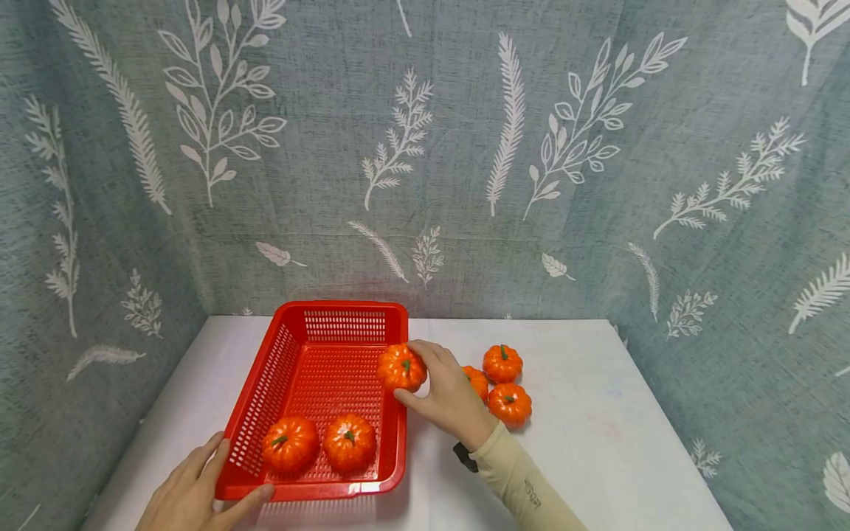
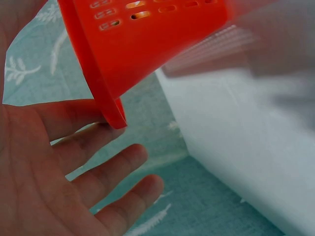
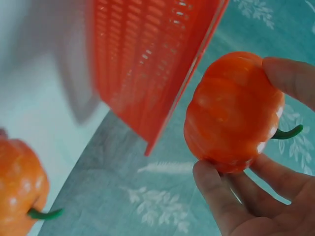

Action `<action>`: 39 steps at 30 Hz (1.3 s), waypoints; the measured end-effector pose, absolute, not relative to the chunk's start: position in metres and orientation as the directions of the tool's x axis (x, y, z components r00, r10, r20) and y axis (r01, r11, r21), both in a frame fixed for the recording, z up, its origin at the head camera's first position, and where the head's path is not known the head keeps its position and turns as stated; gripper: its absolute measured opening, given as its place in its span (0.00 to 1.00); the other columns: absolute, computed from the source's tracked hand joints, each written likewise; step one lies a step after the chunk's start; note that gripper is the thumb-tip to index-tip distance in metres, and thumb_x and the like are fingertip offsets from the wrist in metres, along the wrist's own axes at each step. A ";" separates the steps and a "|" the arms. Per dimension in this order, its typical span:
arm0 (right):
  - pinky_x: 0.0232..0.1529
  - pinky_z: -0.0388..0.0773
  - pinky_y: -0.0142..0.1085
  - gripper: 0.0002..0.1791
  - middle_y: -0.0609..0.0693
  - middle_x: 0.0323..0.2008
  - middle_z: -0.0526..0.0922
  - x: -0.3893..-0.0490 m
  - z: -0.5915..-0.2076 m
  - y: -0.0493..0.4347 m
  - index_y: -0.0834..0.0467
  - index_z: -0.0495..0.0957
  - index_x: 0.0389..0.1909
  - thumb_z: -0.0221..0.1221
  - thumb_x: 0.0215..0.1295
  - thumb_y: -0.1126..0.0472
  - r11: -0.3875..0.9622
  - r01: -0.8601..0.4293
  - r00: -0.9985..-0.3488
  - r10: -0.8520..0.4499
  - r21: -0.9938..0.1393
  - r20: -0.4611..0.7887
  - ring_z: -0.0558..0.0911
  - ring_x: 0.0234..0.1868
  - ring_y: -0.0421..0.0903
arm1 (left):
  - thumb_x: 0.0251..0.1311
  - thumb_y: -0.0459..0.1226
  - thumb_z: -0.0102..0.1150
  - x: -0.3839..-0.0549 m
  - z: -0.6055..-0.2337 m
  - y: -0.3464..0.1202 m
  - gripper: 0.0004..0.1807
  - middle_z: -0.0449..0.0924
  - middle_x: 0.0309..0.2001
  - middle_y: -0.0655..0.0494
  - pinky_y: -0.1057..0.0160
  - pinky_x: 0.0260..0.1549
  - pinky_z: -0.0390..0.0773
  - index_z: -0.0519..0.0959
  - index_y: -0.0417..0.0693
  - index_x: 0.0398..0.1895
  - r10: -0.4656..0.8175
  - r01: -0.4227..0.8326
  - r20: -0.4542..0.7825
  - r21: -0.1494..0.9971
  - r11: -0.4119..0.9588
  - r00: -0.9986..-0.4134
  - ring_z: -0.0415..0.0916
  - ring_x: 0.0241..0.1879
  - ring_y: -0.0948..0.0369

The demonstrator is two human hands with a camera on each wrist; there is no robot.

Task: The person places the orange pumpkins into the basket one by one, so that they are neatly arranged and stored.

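Note:
My right hand (image 1: 451, 394) pinches a small orange pumpkin (image 1: 401, 368) between thumb and fingers, over the right rim of the red plastic basket (image 1: 398, 472). Its green stem (image 3: 288, 133) points toward the palm in the right wrist view. Two more pumpkins, one on the left (image 1: 290, 444) and one on the right (image 1: 349, 442), sit inside the basket near its front wall. My left hand (image 1: 192, 487) spans the basket's near left corner with fingers nearly straight. Its fingertips touch the rim (image 2: 110, 110) in the left wrist view, and the thumb lies at the front rim.
Right of the basket, three pumpkins are grouped on the white table (image 1: 598, 442): one at the back (image 1: 502, 363), one in front (image 1: 510, 405) and one partly behind my right hand (image 1: 475, 382). A patterned green cloth (image 1: 451, 147) surrounds the table at the back and sides.

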State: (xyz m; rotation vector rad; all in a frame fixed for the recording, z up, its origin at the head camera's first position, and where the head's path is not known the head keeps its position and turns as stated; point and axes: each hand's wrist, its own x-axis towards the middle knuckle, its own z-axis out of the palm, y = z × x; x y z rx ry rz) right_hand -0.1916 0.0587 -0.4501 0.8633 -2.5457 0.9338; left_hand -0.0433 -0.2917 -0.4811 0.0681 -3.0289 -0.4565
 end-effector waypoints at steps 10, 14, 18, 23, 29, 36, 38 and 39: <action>0.59 0.79 0.43 0.40 0.56 0.63 0.75 -0.207 -0.439 0.024 0.59 0.71 0.68 0.73 0.58 0.48 0.594 -0.653 -0.757 -0.514 -0.470 0.403 0.76 0.62 0.51 | 0.54 0.70 0.62 -0.043 -0.481 -0.292 0.58 0.69 0.62 0.27 0.31 0.48 0.75 0.68 0.24 0.66 -0.047 -0.020 0.082 0.301 0.953 -0.995 0.72 0.56 0.33; 0.60 0.78 0.40 0.40 0.55 0.62 0.75 -0.214 -0.435 0.013 0.59 0.71 0.67 0.73 0.58 0.47 0.579 -0.672 -0.740 -0.536 -0.461 0.406 0.76 0.62 0.50 | 0.53 0.70 0.63 -0.044 -0.481 -0.292 0.58 0.70 0.62 0.28 0.31 0.47 0.75 0.69 0.25 0.66 -0.045 -0.017 0.087 0.293 0.956 -0.995 0.73 0.54 0.34; 0.60 0.77 0.36 0.40 0.52 0.63 0.75 -0.219 -0.430 -0.002 0.59 0.71 0.67 0.74 0.57 0.48 0.571 -0.658 -0.750 -0.550 -0.490 0.367 0.76 0.62 0.47 | 0.53 0.70 0.62 -0.045 -0.480 -0.292 0.58 0.69 0.62 0.27 0.32 0.47 0.76 0.69 0.25 0.66 -0.044 -0.018 0.081 0.291 0.956 -0.996 0.73 0.54 0.34; 0.62 0.74 0.32 0.41 0.52 0.63 0.75 -0.224 -0.428 -0.026 0.58 0.71 0.69 0.73 0.58 0.47 0.571 -0.635 -0.763 -0.566 -0.521 0.310 0.75 0.63 0.46 | 0.55 0.69 0.62 -0.045 -0.480 -0.293 0.57 0.68 0.63 0.26 0.31 0.48 0.75 0.68 0.24 0.66 -0.041 -0.018 0.072 0.297 0.955 -0.997 0.72 0.55 0.32; 0.63 0.71 0.29 0.41 0.52 0.64 0.75 -0.227 -0.429 -0.052 0.57 0.70 0.70 0.72 0.59 0.46 0.585 -0.628 -0.764 -0.590 -0.512 0.261 0.74 0.64 0.45 | 0.53 0.69 0.64 -0.044 -0.480 -0.293 0.57 0.70 0.61 0.27 0.31 0.46 0.76 0.70 0.25 0.65 -0.031 0.004 0.111 0.302 0.953 -0.993 0.74 0.53 0.34; 0.66 0.68 0.29 0.41 0.51 0.65 0.74 -0.229 -0.438 -0.075 0.56 0.70 0.69 0.73 0.59 0.46 0.619 -0.632 -0.758 -0.619 -0.467 0.205 0.73 0.66 0.44 | 0.54 0.68 0.64 -0.043 -0.482 -0.293 0.56 0.70 0.61 0.26 0.31 0.47 0.75 0.70 0.25 0.65 -0.031 0.002 0.108 0.298 0.955 -0.994 0.73 0.54 0.32; 0.65 0.68 0.29 0.41 0.50 0.65 0.74 -0.229 -0.442 -0.081 0.56 0.70 0.70 0.72 0.59 0.45 0.627 -0.636 -0.755 -0.627 -0.450 0.193 0.73 0.66 0.44 | 0.54 0.68 0.64 -0.043 -0.482 -0.293 0.56 0.70 0.61 0.25 0.31 0.47 0.75 0.70 0.25 0.65 -0.034 -0.002 0.103 0.298 0.955 -0.994 0.73 0.54 0.32; 0.65 0.69 0.29 0.41 0.50 0.65 0.74 -0.230 -0.444 -0.084 0.55 0.70 0.70 0.72 0.59 0.45 0.629 -0.637 -0.753 -0.630 -0.445 0.187 0.73 0.66 0.44 | 0.54 0.68 0.64 -0.043 -0.483 -0.293 0.56 0.70 0.61 0.25 0.31 0.47 0.75 0.70 0.25 0.65 -0.034 0.001 0.109 0.300 0.954 -0.993 0.73 0.54 0.32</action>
